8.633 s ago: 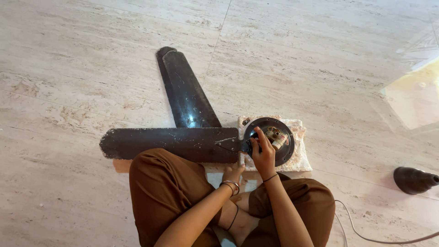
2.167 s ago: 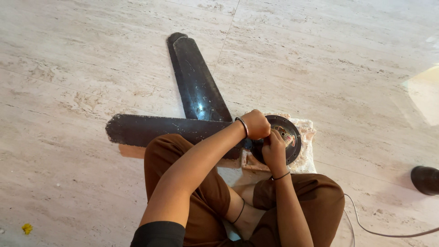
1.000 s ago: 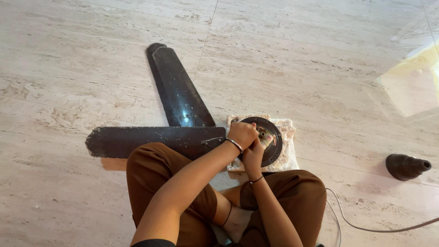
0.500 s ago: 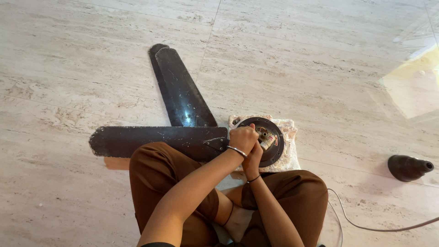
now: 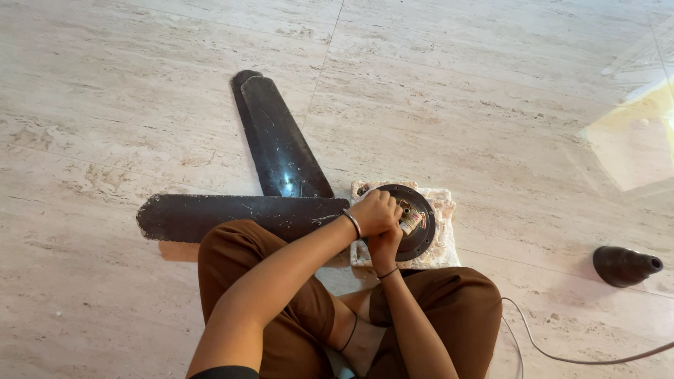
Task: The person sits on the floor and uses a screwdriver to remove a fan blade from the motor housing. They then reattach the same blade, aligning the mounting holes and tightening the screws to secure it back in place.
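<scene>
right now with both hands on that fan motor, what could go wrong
Both the left hand and right hand crowd the fan motor; a slip could pinch fingers. The motor sits on a crumbly foam block and may rock. The loose cable beside the knee could snag.

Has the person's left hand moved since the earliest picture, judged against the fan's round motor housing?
Yes. The left hand was out of sight at first; now it is closed over the near-left edge of the motor housing, just above the right hand.
</scene>
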